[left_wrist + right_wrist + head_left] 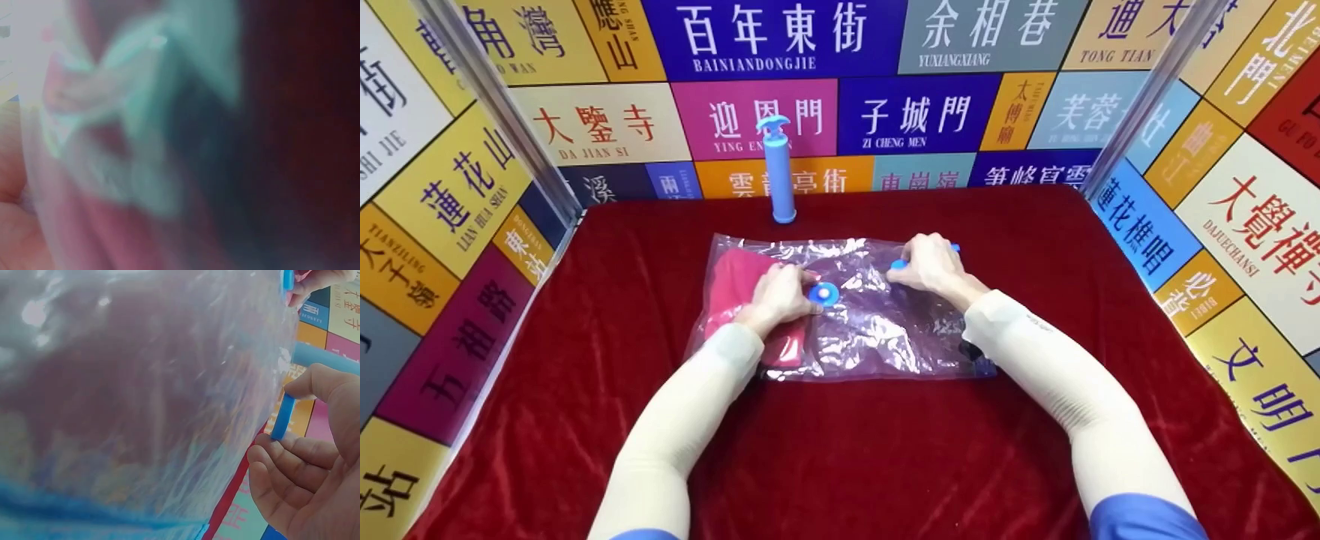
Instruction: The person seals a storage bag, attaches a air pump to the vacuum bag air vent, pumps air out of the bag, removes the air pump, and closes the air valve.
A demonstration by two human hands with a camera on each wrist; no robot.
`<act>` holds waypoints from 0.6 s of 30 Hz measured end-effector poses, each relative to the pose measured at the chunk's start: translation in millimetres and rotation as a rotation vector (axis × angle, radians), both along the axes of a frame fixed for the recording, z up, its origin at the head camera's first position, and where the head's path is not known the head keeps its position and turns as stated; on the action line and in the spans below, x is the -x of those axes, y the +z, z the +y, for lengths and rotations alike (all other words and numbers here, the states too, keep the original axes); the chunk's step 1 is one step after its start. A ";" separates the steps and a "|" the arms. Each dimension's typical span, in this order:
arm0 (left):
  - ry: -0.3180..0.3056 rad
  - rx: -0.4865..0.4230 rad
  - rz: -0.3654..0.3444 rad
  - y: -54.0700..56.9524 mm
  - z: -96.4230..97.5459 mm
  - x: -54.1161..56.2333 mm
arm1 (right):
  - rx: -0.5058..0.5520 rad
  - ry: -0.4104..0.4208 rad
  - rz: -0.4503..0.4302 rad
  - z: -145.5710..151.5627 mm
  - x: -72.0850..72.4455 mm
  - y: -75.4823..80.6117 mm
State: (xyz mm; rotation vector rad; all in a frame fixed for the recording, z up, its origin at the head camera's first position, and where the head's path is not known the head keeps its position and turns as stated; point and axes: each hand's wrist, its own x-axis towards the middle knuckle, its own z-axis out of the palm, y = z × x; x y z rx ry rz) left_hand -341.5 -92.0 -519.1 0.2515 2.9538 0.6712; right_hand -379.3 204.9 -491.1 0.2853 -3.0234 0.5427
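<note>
A clear plastic vacuum bag [877, 330] lies on the table with folded pink-red cloth [735, 289] inside its left part. My left hand [780, 296] grips the bag at its round blue valve [824, 294], thumb and fingers at the valve's left side. Over the bag's upper right, my right hand [934, 264] pinches a blue valve cap [283, 417] between thumb and fingertips; the right wrist view shows it edge-on, apart from the valve. The left wrist view is blurred, with glossy film and pink cloth close to the lens.
A light blue hand pump [781, 176] stands upright behind the bag, near the table's back edge. Dark red velvet [885, 450] covers the table. Panels printed with signs [765, 112] enclose the back and both sides.
</note>
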 end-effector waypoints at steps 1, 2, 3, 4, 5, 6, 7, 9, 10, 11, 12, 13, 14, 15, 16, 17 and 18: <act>-0.001 -0.002 0.000 0.3 0.3 0.2 | -0.003 -0.006 -0.005 2.8 -0.2 -0.7; -0.004 -0.002 0.001 0.8 0.5 0.2 | -0.005 -0.014 -0.012 5.5 -0.2 -1.5; -0.004 -0.005 0.000 1.2 0.7 0.0 | -0.005 -0.022 -0.018 8.2 -0.3 -2.1; -0.004 -0.007 0.000 1.4 0.5 -0.1 | -0.004 -0.031 -0.024 10.9 -0.4 -2.8; -0.004 -0.008 0.001 1.4 0.4 -0.1 | -0.002 -0.039 -0.029 13.8 -0.3 -3.5; -0.003 -0.011 0.000 1.5 0.3 -0.3 | 0.001 -0.048 -0.033 16.6 -0.2 -4.1; -0.002 -0.014 -0.001 1.5 0.1 -0.5 | 0.003 -0.055 -0.036 19.6 0.1 -4.7; -0.005 -0.013 0.003 0.9 -0.4 0.0 | 0.001 -0.067 -0.036 25.1 0.9 -5.6; -0.006 -0.012 0.005 0.6 -0.6 0.4 | 0.000 -0.072 -0.036 27.9 1.2 -5.9; -0.007 -0.011 0.007 0.4 -0.8 0.6 | -0.001 -0.076 -0.037 30.3 1.4 -6.2; -0.008 -0.009 0.009 0.0 -0.8 0.9 | -0.001 -0.080 -0.040 32.8 1.6 -6.6; -0.008 -0.006 0.011 -0.1 -0.8 1.1 | 0.001 -0.084 -0.040 35.1 1.9 -7.0; -0.009 -0.004 0.012 -0.1 -0.8 1.2 | 0.000 -0.086 -0.042 37.4 1.9 -7.4; -0.007 -0.005 0.010 0.0 -0.6 1.0 | 0.003 -0.089 -0.045 39.8 2.1 -7.8; -0.006 -0.004 0.006 0.2 -0.4 0.7 | 0.006 -0.093 -0.047 42.1 2.2 -8.2; -0.004 -0.004 0.002 0.3 -0.3 0.4 | 0.008 -0.096 -0.049 44.3 2.5 -8.6; -0.003 -0.004 -0.001 0.3 0.0 0.2 | 0.010 -0.100 -0.049 46.6 2.6 -8.8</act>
